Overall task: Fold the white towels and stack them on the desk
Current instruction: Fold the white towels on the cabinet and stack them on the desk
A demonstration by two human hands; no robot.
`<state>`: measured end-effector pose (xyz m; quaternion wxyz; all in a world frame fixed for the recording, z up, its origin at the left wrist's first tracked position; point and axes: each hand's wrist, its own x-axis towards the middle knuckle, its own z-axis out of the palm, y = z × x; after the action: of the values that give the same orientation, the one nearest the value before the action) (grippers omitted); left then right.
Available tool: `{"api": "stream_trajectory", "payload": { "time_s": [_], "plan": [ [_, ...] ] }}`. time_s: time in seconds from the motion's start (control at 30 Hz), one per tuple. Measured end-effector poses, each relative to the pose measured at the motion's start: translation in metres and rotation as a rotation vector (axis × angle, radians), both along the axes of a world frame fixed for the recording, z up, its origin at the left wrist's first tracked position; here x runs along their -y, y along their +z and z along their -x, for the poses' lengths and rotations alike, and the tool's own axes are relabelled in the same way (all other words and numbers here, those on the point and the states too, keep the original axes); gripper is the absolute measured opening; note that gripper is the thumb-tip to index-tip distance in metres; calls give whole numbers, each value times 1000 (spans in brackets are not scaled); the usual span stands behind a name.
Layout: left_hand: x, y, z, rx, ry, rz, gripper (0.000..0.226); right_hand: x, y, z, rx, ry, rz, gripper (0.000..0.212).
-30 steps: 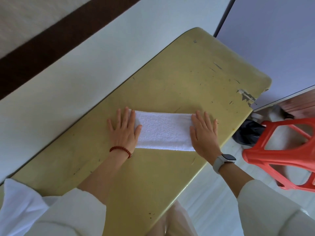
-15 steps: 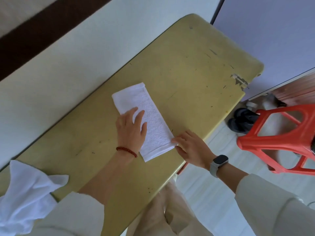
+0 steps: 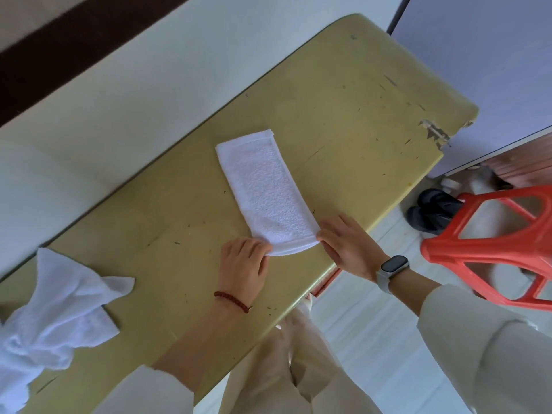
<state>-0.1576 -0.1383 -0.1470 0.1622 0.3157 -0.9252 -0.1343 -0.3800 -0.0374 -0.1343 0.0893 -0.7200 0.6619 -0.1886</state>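
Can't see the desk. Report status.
Left hand and right hand pinching near end of folded towel. Unfolded towels wait at left. Nothing blocking.

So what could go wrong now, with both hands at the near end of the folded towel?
The left hand and right hand pinch the folded towel close to the desk edge, so its near end might slip off. Lifting by this end alone could also open the fold.

desk (image 3: pixel 343 121) far end bare, towel heap (image 3: pixel 56 318) (crumpled) left
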Motion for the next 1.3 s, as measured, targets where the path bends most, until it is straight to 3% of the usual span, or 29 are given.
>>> {"api": "stream_trajectory", "payload": {
  "time_s": [0.43, 0.57, 0.73, 0.9, 0.97, 1.13, 1.3],
  "plan": [
    [-5, -1, -11, -24, -89, 197, 15, -6, 0, -13, -191, -4, 62, 11],
    [-4, 15, -6, -100, -81, 16, 27, -2, 13, -18, -87, -29, 40, 15],
    [1, 38, -6, -178, 15, -270, 22, -3, 35, -24, 110, -75, -7, 22],
    [20, 51, 9, -323, 190, -436, 26, 23, 51, -29, 396, -329, -74, 36],
    [36, 51, 22, -348, 293, -452, 23, 44, 51, -30, 475, -448, -83, 32],
    [81, 46, 53, -388, 511, -519, 16, 98, 45, -27, 511, -608, -73, 25],
    [109, 30, 66, -270, 514, -515, 16, 128, 25, -21, 429, -663, -120, 26]
  ]
}}
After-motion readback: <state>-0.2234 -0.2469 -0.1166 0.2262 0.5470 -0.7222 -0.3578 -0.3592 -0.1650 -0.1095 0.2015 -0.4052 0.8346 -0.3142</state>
